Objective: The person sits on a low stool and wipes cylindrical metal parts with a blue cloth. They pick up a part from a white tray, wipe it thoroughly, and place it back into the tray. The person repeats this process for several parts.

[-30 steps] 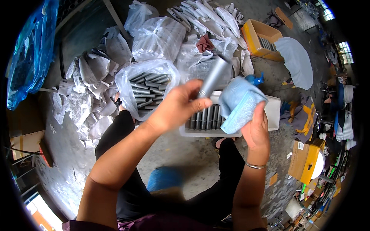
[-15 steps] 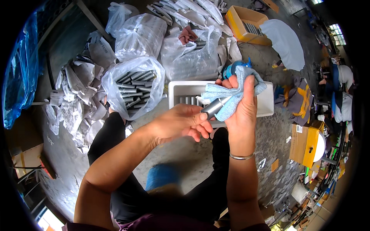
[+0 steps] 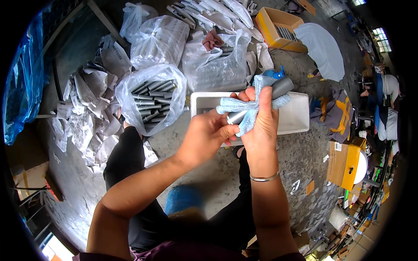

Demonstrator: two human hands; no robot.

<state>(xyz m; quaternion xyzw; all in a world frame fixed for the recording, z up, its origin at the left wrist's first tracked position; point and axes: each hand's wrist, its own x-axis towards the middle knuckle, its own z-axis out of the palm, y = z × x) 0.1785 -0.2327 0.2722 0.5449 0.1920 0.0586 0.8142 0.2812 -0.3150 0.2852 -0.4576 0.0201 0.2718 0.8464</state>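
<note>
Grey tube [image 3: 284, 87] spans 2 hands: fingers of the left hand [image 3: 203, 135] pinch its near end, those of the right hand [image 3: 262, 129] close the blue cloth [image 3: 237, 105] round its middle. Firm, even turning should wipe well. Its long axis slants rightward and away, far end above the white tray [image 3: 297, 114].

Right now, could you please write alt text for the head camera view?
A person's right hand grips a gray tube through a light blue cloth, the left hand holding its lower end. Beyond are a white tray and an open plastic bag of similar tubes.
</note>
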